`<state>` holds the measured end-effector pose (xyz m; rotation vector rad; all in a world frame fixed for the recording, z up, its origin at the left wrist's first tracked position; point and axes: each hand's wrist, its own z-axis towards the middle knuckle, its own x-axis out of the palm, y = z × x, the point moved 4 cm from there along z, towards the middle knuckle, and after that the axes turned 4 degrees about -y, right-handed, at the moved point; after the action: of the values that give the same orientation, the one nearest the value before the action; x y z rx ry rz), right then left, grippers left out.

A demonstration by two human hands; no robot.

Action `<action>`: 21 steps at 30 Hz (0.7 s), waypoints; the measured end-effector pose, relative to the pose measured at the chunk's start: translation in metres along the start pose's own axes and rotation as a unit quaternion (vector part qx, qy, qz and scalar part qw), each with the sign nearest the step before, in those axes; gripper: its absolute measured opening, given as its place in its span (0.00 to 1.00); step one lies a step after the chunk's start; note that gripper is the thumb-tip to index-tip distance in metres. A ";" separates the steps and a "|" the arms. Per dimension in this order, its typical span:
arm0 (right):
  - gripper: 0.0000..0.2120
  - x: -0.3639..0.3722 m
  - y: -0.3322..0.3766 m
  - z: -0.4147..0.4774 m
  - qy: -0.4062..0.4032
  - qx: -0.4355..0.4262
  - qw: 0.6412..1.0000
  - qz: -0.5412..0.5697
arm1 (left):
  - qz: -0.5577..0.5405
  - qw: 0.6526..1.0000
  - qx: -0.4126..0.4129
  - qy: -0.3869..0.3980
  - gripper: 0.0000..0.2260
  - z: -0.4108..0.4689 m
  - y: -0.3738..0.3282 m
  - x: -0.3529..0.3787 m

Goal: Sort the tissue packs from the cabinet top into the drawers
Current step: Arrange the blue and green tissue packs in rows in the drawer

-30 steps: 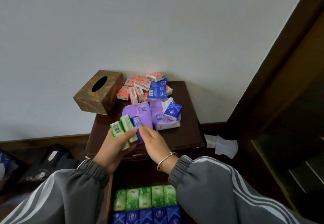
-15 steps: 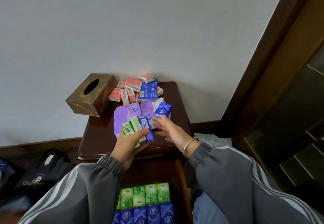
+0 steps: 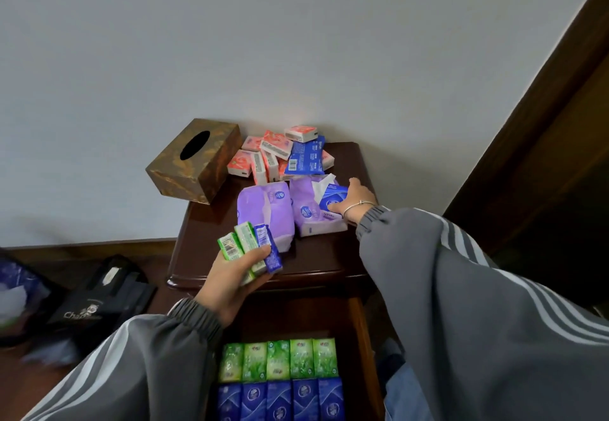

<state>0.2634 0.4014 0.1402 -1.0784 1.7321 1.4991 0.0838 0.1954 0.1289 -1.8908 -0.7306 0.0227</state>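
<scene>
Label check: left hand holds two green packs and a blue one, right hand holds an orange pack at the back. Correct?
One error. Head view shows the right hand holding the small blue pack on the purple pack, not an orange pack. The left hand does hold two green packs and a blue pack.

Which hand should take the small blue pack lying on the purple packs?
Right. The right hand is at the small blue pack, touching it; the left hand is full, gripping three packs.
</scene>
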 end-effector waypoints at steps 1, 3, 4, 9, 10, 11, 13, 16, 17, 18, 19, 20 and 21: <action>0.41 0.002 0.000 0.001 -0.014 0.002 1.000 0.002 | 0.002 1.000 -0.001 0.000 0.19 0.000 0.001 -0.004; 0.39 0.006 0.000 0.002 -0.042 -0.002 0.998 0.036 | 0.004 1.000 -0.004 0.002 0.18 -0.002 0.003 -0.011; 0.37 0.008 0.000 0.003 -0.052 -0.007 0.996 0.070 | 0.003 1.000 -0.004 0.003 0.19 -0.003 0.004 -0.014; 0.24 -0.003 -0.011 -0.016 -0.120 0.051 0.931 0.342 | -0.013 1.000 -0.011 0.014 0.22 -0.015 0.008 -0.025; 0.24 -0.007 -0.012 -0.028 -0.113 0.051 0.905 0.407 | -0.013 1.000 -0.011 0.019 0.21 -0.019 0.009 -0.027; 0.24 -0.010 -0.012 -0.043 -0.100 0.042 0.885 0.452 | -0.012 1.000 -0.012 0.025 0.21 -0.024 0.011 -0.028; 0.23 -0.015 -0.015 -0.078 -0.071 0.004 0.878 0.473 | -0.008 0.999 -0.018 0.033 0.22 -0.036 0.018 -0.029; 0.19 -0.007 -0.027 -0.136 -0.009 -0.038 0.895 0.443 | 0.019 0.998 -0.029 0.044 0.26 -0.056 0.032 -0.026; 0.17 0.000 -0.032 -0.154 0.013 -0.047 0.905 0.423 | 0.030 0.998 -0.031 0.049 0.27 -0.063 0.039 -0.023; 0.16 0.010 -0.038 -0.170 0.035 -0.053 0.914 0.400 | 0.040 0.997 -0.035 0.054 0.28 -0.070 0.047 -0.019; 0.14 0.022 -0.045 -0.184 0.057 -0.054 0.921 0.382 | 0.050 0.996 -0.040 0.057 0.28 -0.077 0.055 -0.016; 0.13 0.034 -0.052 -0.196 0.078 -0.049 0.924 0.372 | 0.061 0.995 -0.045 0.059 0.29 -0.083 0.065 -0.013; 0.12 0.046 -0.059 -0.205 0.098 -0.038 0.924 0.367 | 0.071 0.995 -0.050 0.057 0.29 -0.087 0.074 -0.011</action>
<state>0.3063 0.1894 0.1090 -0.6411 2.4038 1.9498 0.1393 0.0983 0.1010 -2.0182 -0.5273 -0.0331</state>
